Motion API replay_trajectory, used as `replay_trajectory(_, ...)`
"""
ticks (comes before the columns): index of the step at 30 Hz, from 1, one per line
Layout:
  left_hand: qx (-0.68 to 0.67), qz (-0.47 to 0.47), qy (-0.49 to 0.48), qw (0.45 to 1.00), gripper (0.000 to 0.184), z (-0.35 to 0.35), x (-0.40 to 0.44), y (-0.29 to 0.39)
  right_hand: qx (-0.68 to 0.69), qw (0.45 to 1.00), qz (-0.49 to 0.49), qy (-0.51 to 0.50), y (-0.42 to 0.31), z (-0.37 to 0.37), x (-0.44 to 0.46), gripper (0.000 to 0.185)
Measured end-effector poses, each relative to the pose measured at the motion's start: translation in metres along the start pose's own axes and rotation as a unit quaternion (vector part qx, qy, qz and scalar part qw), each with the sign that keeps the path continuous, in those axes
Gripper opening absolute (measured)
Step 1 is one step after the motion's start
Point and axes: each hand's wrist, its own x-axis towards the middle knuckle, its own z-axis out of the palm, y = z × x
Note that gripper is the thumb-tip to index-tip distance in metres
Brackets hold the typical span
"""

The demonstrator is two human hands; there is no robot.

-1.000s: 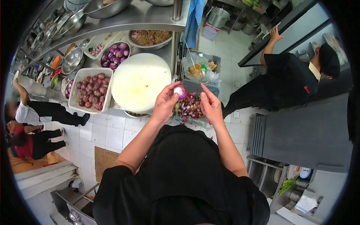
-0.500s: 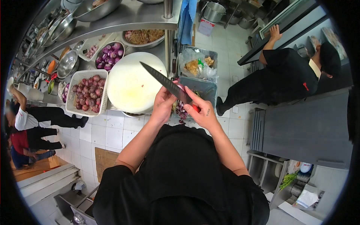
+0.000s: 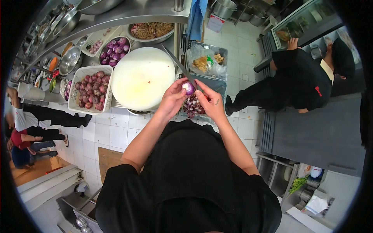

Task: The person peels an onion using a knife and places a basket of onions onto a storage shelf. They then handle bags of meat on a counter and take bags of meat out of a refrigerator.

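Note:
My left hand [image 3: 173, 97] grips a purple onion [image 3: 188, 88] whose pale cut end shows. Against it my right hand [image 3: 211, 101] holds a large kitchen knife [image 3: 179, 64], its blade pointing up and to the left, seen nearly edge-on. The knife's handle is hidden in my fingers. Below both hands, onion skins and scraps [image 3: 193, 105] lie in a grey bin. To the left is a round white cutting board [image 3: 144, 77] with a small red bit on it. Unpeeled onions [image 3: 92, 90] fill a white basket, and peeled onions [image 3: 114, 50] sit in another container behind it.
A metal bowl of brown shreds [image 3: 150, 31] stands behind the board. Past my hands is a bin lined with clear plastic [image 3: 208, 62]. A co-worker in black [image 3: 289, 77] stands at an open fridge on the right; other people are at the far left.
The knife has turned from showing its broad side to nearly edge-on, pointing more upward. The onion is more visible now. The co-worker's hand and the fridge door have shifted.

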Motion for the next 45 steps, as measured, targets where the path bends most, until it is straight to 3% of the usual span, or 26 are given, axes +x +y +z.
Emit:
replay_trajectory(4, 0.002, -0.017, 0.001, 1.000, 0.048, -0.009, 0.004, 0.001, -0.046, 0.998, -0.027, 0.031, 0.006, 0.001, 0.004, 0.044)
replay_trajectory(6, 0.038, -0.049, -0.059, 0.996, 0.051, -0.015, 0.007, 0.004, -0.088, 0.995, -0.032, 0.033, 0.017, -0.004, 0.009, 0.043)
replay_trajectory(7, 0.038, -0.050, -0.059, 0.996, 0.051, -0.012, 0.006, 0.008, -0.070, 0.993, -0.044, 0.082, 0.030, -0.008, 0.017, 0.043)
replay_trajectory(10, 0.086, -0.071, -0.085, 0.990, 0.051, -0.004, 0.002, 0.015, 0.033, 0.996, -0.001, 0.088, 0.049, -0.036, 0.022, 0.048)
replay_trajectory(11, 0.073, -0.072, -0.041, 0.994, 0.051, -0.005, 0.001, 0.014, 0.098, 0.992, 0.065, 0.035, 0.046, -0.045, 0.014, 0.053)
replay_trajectory(14, 0.037, -0.066, 0.016, 0.997, 0.050, -0.006, 0.005, 0.005, 0.180, 0.982, 0.038, -0.033, 0.015, -0.034, -0.017, 0.063)
replay_trajectory(17, -0.004, -0.047, 0.038, 0.998, 0.049, 0.000, 0.009, -0.005, 0.034, 0.998, -0.041, -0.039, 0.006, -0.018, -0.029, 0.070)
replay_trajectory(20, -0.003, -0.039, 0.023, 0.999, 0.049, 0.010, 0.004, -0.005, -0.016, 0.998, -0.055, -0.036, -0.007, -0.012, -0.030, 0.071)
replay_trajectory(30, -0.003, -0.051, -0.029, 0.998, 0.046, 0.017, -0.001, -0.001, 0.007, 0.999, -0.038, -0.028, -0.003, -0.017, -0.037, 0.058)
replay_trajectory(35, -0.012, -0.088, -0.049, 0.995, 0.048, 0.018, -0.002, 0.003, 0.129, 0.991, -0.002, -0.023, 0.013, -0.024, -0.030, 0.049)
replay_trajectory(41, 0.076, -0.081, -0.069, 0.991, 0.044, 0.020, -0.001, 0.004, 0.115, 0.992, 0.019, 0.049, 0.041, -0.039, -0.007, 0.046)
replay_trajectory(43, 0.084, -0.082, -0.043, 0.992, 0.043, 0.012, 0.002, 0.004, 0.177, 0.977, 0.114, 0.043, 0.031, -0.047, -0.007, 0.046)
replay_trajectory(45, 0.090, -0.088, -0.014, 0.992, 0.043, 0.008, 0.001, 0.005, 0.180, 0.975, 0.129, -0.005, 0.023, -0.047, -0.019, 0.052)
